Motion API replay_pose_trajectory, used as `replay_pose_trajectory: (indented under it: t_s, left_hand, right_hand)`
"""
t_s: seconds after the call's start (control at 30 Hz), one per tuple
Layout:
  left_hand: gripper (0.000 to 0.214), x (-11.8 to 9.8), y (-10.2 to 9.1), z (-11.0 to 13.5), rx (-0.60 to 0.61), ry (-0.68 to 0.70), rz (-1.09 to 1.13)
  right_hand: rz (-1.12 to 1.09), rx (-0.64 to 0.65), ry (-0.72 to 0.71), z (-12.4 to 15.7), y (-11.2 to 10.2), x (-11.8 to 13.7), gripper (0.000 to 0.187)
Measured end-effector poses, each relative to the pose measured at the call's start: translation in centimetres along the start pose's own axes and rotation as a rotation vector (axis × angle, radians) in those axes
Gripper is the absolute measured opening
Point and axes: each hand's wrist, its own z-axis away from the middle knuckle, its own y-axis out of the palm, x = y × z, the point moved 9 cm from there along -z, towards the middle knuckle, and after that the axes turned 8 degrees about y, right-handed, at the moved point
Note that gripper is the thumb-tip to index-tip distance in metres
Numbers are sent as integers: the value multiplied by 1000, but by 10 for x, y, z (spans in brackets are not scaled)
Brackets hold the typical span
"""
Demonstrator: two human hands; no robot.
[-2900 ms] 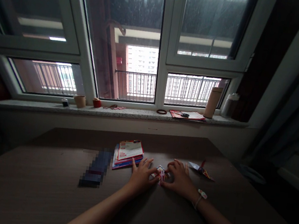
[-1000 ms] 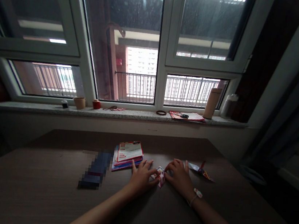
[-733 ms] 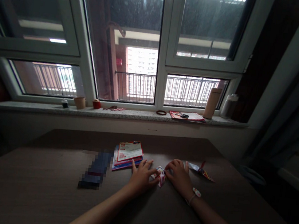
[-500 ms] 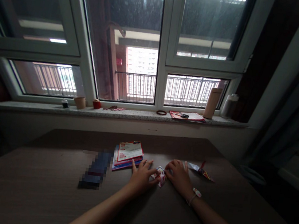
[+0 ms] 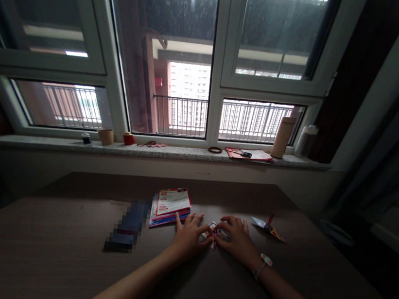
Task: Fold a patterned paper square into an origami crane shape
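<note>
A wide window (image 5: 218,68) fills the upper part of the frame, and below it a dark brown desk (image 5: 63,234) takes the lower part. At left of centre on the desk lies a dark blue object (image 5: 125,228), covered by coarse pixels, so any label on it is hidden. Beside it, in the middle of the frame, is a stack of printed sheets (image 5: 173,202). The top sheet is pale with a red border, and it has lines of print and small red marks, but the letters are too small to read. The left hand (image 5: 190,234) and the right hand (image 5: 239,240) meet just right of the stack. To the right of them lies a folded paper piece (image 5: 269,227), pale at one end, dark with yellow and red at the other, one red tip pointing up. The small folded paper (image 5: 213,237) is on the desk between both hands, white with red and pinkish print, pointed toward the viewer, partly covered. Thumb and index of each hand are bent and touch it; whether these fingers pinch it or only press it, I cannot tell.
</note>
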Motion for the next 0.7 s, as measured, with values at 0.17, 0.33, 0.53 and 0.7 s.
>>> replay_pose_trajectory:
  t_s: [0.17,0.33,0.53,0.7]
  left_hand:
    - [30,0,-2,0,-27,4,7]
    - [31,0,-5,2,-45,-12,7]
    - [33,1,-4,2,-53,-12,-5]
    - [32,1,-3,2,-55,-2,-11]
  right_hand:
    - [23,-15,13,3,1,0,22]
    - [114,-109,8,0,-2,-2,19]
    - [113,-48,8,-1,-1,-3,23]
    - [73,26,21,1,1,-5,37]
